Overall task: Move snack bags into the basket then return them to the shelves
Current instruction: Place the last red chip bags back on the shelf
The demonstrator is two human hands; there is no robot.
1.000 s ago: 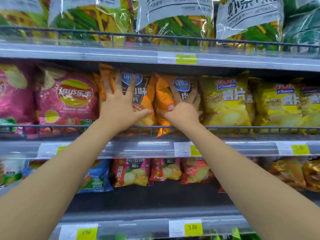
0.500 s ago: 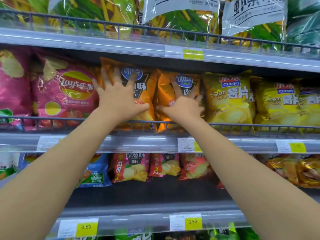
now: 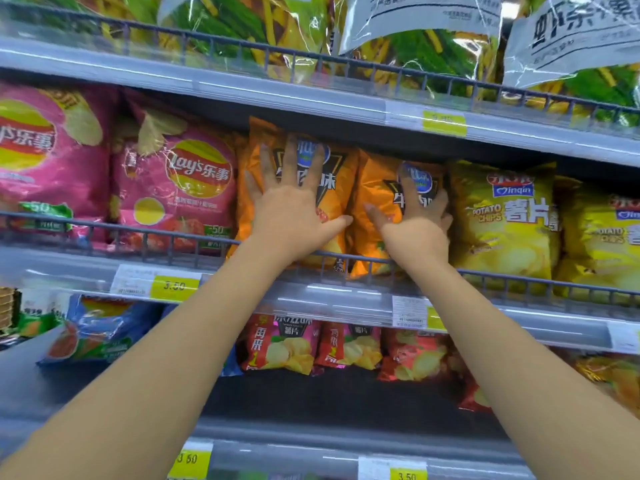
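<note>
Our left hand [image 3: 291, 213] lies flat, fingers spread wide, on the left orange bag [image 3: 341, 188]. Our right hand [image 3: 417, 223] presses splayed fingers against the right orange bag [image 3: 377, 188]. Both bags stand upright on the middle shelf [image 3: 329, 301], behind its wire rail [image 3: 166, 235], between a pink Lay's bag [image 3: 180, 202] and a yellow bag [image 3: 502, 233].

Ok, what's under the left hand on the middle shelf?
An orange chip bag, standing behind the wire rail; the left hand lies flat on it. Anything behind it is hidden.
</note>
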